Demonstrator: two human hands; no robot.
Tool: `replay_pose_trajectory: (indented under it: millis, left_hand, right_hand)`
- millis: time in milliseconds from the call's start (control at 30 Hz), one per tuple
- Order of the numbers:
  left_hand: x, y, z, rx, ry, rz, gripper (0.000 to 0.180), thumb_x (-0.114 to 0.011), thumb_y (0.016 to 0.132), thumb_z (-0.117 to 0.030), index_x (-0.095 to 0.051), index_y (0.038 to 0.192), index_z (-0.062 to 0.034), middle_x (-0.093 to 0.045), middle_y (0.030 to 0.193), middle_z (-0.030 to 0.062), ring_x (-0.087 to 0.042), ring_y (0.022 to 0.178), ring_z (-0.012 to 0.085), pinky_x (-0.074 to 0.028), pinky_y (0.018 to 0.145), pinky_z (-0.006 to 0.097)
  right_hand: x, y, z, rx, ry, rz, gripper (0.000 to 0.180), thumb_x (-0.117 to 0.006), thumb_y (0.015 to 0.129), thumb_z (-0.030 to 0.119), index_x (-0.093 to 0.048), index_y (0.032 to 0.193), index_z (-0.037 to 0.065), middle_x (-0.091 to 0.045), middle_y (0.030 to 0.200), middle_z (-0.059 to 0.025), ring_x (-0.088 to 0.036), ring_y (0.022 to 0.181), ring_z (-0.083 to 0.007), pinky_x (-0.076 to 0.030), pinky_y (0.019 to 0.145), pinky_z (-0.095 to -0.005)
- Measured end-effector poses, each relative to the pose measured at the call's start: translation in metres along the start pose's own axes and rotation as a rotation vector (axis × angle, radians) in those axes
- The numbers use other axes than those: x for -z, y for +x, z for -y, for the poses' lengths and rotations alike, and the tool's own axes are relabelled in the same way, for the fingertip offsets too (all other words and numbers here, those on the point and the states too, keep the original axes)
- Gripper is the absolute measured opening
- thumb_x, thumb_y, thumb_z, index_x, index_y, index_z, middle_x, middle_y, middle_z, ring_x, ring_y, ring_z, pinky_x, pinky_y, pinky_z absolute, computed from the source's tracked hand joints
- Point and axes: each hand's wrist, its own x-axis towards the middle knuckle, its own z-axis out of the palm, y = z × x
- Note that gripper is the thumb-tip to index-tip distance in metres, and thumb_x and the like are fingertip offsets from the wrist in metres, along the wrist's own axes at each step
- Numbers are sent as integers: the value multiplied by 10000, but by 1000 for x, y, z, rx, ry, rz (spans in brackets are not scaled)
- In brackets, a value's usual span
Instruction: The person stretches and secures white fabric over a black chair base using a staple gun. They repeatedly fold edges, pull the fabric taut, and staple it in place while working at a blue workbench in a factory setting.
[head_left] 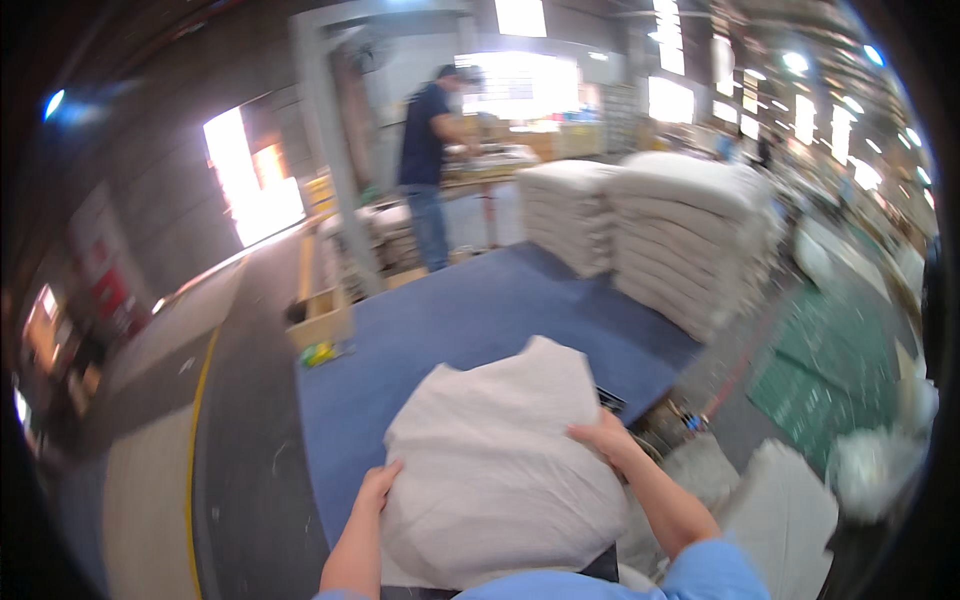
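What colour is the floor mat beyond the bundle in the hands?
Blue: the floor mat shows best in the head view, beyond the white bundle.

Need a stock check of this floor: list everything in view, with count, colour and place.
stuffed sack: one, white, centre foreground, held at both sides
stacked sacks: two piles, off-white, on the blue floor ahead right
blue floor mat: one, blue, centre
wooden box: one, tan, at the mat's left edge
other person: one, dark top and jeans, standing at a table far ahead
loose sacks: several, white, lower right
green mat: one, green, right
left hand: on the sack's left edge
right hand: on the sack's right edge
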Motion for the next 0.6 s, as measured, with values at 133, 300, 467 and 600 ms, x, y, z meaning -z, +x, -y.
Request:
replay_pose_trajectory:
  millis: [133, 300, 467, 600]
  left_hand:
    - [42, -21, 11, 24, -72, -124, 641, -849, 910, -375, -669, 1276, 119, -752, 1182, 212, -746, 1026, 295, -590, 879, 402]
    - [83, -70, 0, -142, -238, -267, 589, -847, 914, -379, -694, 1237, 90, -764, 1132, 181, -746, 974, 264, -591, 838, 383]
    - [133, -158, 0, -195, -267, -520, 575, -837, 929, -352, -673, 1263, 86, -758, 1130, 173, -741, 988, 258, -593, 809, 381]
    - [125, -147, 28, -130, -280, -642, 603, -825, 946, -334, -629, 1315, 101, -737, 1200, 196, -735, 1033, 279, -591, 851, 399]
  right_hand:
    - [-31, -16, 12, 38, 101, 38, 675, -859, 821, 69, -551, 1405, -67, -691, 1313, -196, -683, 1167, -286, -530, 1042, -408]
    - [-56, 16, 41, 109, 55, 155, 678, -846, 829, 91, -553, 1424, -50, -683, 1338, -183, -668, 1200, -273, -507, 1065, -398]
    - [-140, 57, 101, 206, -125, 412, 761, -825, 855, 152, -501, 1522, -19, -669, 1384, -187, -660, 1224, -278, -495, 1087, -395]
    - [-190, 103, 95, 413, -527, 427, 831, -805, 896, 324, -437, 1590, 51, -535, 1535, -236, -549, 1387, -340, -439, 1159, -436]
